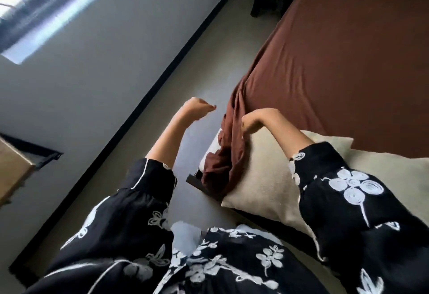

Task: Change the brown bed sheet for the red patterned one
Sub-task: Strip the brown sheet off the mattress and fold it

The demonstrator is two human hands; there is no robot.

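brown sheet (336, 56) lies spread flat, upper right. Its long axis runs diagonally from the near corner up to the top edge of the view. The near corner is off: fabric is bunched into a strip hanging down-left across the cream pillow (262, 177) to the dark bed frame (197, 183) corner. Right hand (254, 120) grasps the top of that bunch, fingers curled into the fold, tips buried in cloth. Left hand (199, 108) is just beside it over the floor (209, 61), clenched, nothing visible in it. Sheet's far and right edges are cut off. 2nd pillow (394, 173) is partly behind the right sleeve (348, 189). View is tilted, hands slightly blurred.
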